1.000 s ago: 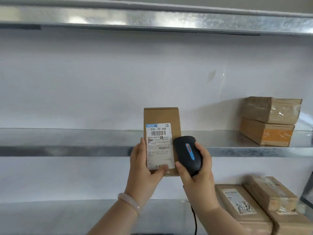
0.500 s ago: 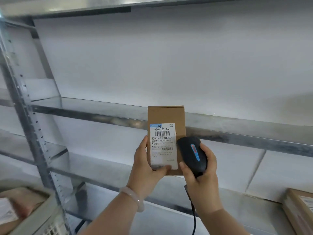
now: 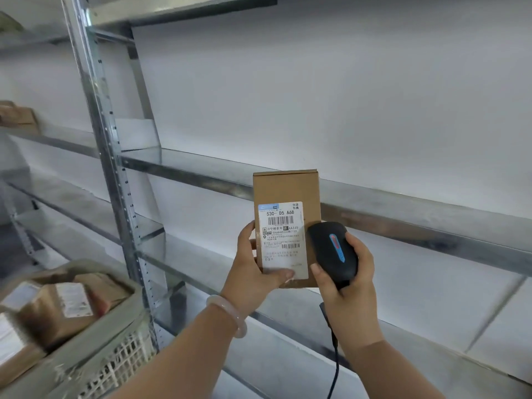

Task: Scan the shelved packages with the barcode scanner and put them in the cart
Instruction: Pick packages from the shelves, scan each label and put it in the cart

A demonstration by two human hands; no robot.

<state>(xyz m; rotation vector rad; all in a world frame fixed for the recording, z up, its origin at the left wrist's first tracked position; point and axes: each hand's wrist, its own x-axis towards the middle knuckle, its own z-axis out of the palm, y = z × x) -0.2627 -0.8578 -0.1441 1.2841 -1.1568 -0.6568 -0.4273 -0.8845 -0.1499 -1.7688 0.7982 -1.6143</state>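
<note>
The left grip (image 3: 250, 269) pinches the package (image 3: 286, 191) by its lower part, thumb across the label (image 3: 283, 234). The right grip (image 3: 348, 286) is curled round the barcode scanner (image 3: 331, 249), just beside the package's right edge. That shallow pinch could let the package tip on the way to the cart (image 3: 115, 367), which sits, blurred and seemingly part-filled, down-left of the left grip.

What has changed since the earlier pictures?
The view swung left: the shelved boxes on the right went out of sight and the cart came in at lower left. The left hand still holds the box, the right hand the scanner beside its label.
</note>
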